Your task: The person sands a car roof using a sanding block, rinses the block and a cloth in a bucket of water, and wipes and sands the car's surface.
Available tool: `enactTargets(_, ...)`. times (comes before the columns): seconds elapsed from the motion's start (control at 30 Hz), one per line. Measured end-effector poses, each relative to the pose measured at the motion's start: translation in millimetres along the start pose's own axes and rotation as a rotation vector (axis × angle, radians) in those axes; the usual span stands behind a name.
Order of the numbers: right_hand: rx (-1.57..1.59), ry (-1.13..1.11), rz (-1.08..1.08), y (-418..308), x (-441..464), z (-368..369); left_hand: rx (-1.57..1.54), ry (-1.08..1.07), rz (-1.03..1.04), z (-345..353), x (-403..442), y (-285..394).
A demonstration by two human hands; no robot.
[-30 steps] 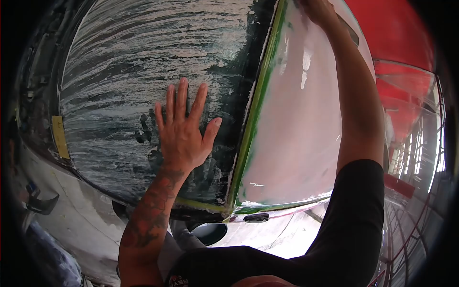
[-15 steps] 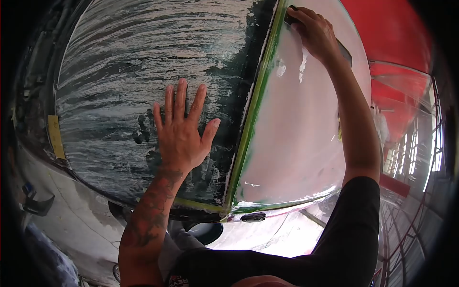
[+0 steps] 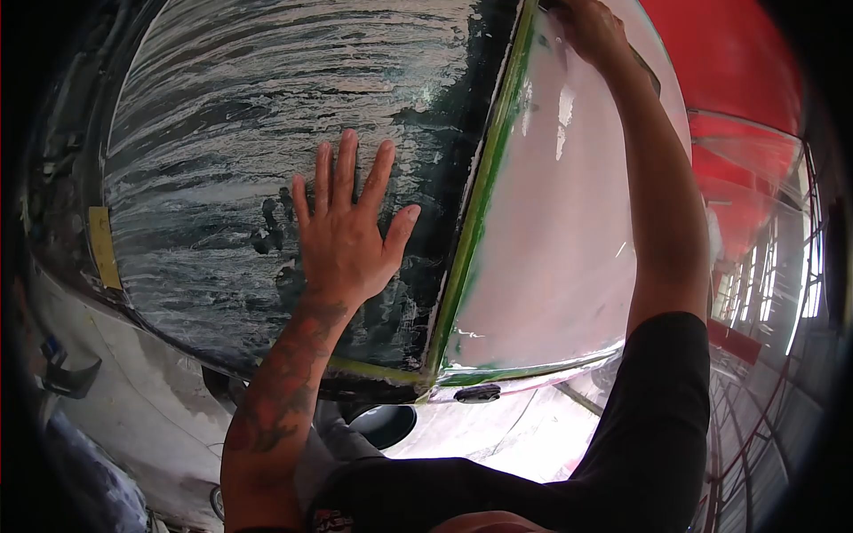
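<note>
My left hand (image 3: 346, 244) lies flat with fingers spread on a dark surface (image 3: 204, 160) streaked with whitish residue. My right hand (image 3: 593, 31) reaches to the top edge of view over a smooth pinkish-white body panel (image 3: 560, 240). Its fingers are closed on a dark pad (image 3: 553, 5), mostly hidden and cut off by the frame, so its exact kind cannot be made out. A green-edged seam (image 3: 471, 222) runs between the two surfaces, and the pad is close to its upper end. White wet-looking marks (image 3: 564, 120) show on the pinkish panel below my right hand.
A dark round bucket (image 3: 386, 425) stands on the floor below the panel's near edge. Yellow tape (image 3: 104, 247) sticks to the left rim. At the right are a red panel (image 3: 729, 62) and clear plastic sheeting (image 3: 755, 204). A dark oval fitting (image 3: 477, 393) sits below the seam.
My right hand has moved slightly up and away with the pad, partly leaving the frame. The left hand appears a little higher and further right, still flat.
</note>
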State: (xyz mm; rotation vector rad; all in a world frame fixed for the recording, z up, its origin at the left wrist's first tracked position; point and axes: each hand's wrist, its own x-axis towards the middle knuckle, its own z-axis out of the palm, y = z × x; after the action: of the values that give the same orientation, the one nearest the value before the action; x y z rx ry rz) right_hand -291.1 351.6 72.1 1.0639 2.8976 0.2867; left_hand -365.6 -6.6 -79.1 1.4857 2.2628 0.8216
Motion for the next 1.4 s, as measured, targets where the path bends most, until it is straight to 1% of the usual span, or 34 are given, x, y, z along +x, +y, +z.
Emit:
enactTargets(0.03,-0.020,0.020,-0.009,2,-2,2,0.001,-0.004,0.003,0,-1,1)
enactTargets(0.1,-0.119,0.116,-0.215,30,-20,27,0.014,-0.017,-0.007,1,1,-1)
enactTargets(0.13,-0.084,0.095,-0.228,15,-38,20,0.010,-0.024,-0.010,2,-1,-2)
enactTargets(0.23,-0.104,0.130,-0.291,14,-34,17,0.003,-0.004,0.000,4,0,-1)
enactTargets(0.27,-0.158,0.158,-0.240,26,-15,24,0.007,-0.009,-0.002,3,0,0)
enactTargets(0.3,-0.088,-0.012,-0.002,-6,-2,-3,0.017,-0.009,-0.004,3,1,-1)
enactTargets(0.37,-0.047,-0.017,0.046,0,15,0,0.020,-0.006,-0.002,3,0,-2)
enactTargets(0.4,-0.047,-0.021,0.057,14,4,10,0.006,-0.004,0.002,3,0,-2)
enactTargets(0.47,0.007,0.153,-0.179,39,-11,34,0.007,0.007,0.003,3,3,-3)
enactTargets(0.5,0.062,0.088,-0.111,25,-33,27,0.003,0.001,0.002,4,1,-3)
enactTargets(0.57,-0.013,0.135,-0.242,24,-45,25,-0.004,-0.002,-0.006,2,1,-2)
enactTargets(0.6,-0.015,0.131,-0.233,18,-39,16,-0.003,-0.008,0.007,1,1,-1)
enactTargets(0.67,0.043,-0.018,-0.082,3,-13,0,-0.003,-0.003,0.014,2,1,0)
enactTargets(0.7,0.047,-0.014,-0.080,-1,-14,1,0.003,0.006,0.013,2,0,-1)
enactTargets(0.77,0.119,-0.023,0.013,-6,-20,0,0.009,0.000,0.020,3,-2,-2)
enactTargets(0.8,0.023,0.070,-0.121,-2,-32,11,0.012,0.010,0.017,4,0,-2)
enactTargets(0.83,0.042,0.153,-0.205,4,-56,20,0.006,0.005,0.020,3,0,-2)
enactTargets(0.9,0.034,0.177,-0.243,-17,-102,18,0.016,0.019,0.021,3,1,-1)
enactTargets(1.03,-0.034,0.179,-0.284,-19,-102,12,0.015,0.026,0.027,4,0,-2)
enactTargets(1.1,-0.063,0.127,-0.171,-8,-76,14,0.017,0.034,0.031,3,0,-1)
enactTargets(1.13,-0.002,0.117,-0.150,-7,-77,17,0.018,0.032,0.036,4,-1,-2)
enactTargets(1.17,-0.004,0.118,-0.151,-11,-87,18,0.027,0.036,0.030,6,-1,-3)
enactTargets(1.23,-0.009,0.215,-0.272,-32,-123,14,0.030,0.045,0.022,6,1,-4)
enactTargets(1.27,-0.004,0.188,-0.255,-42,-140,11,0.026,0.053,0.025,7,1,-4)
enactTargets(1.37,-0.096,0.188,-0.278,-39,-130,9,0.027,0.059,0.031,7,0,-4)
enactTargets(1.4,-0.091,0.217,-0.269,-33,-114,11,0.032,0.064,0.029,8,-1,-3)
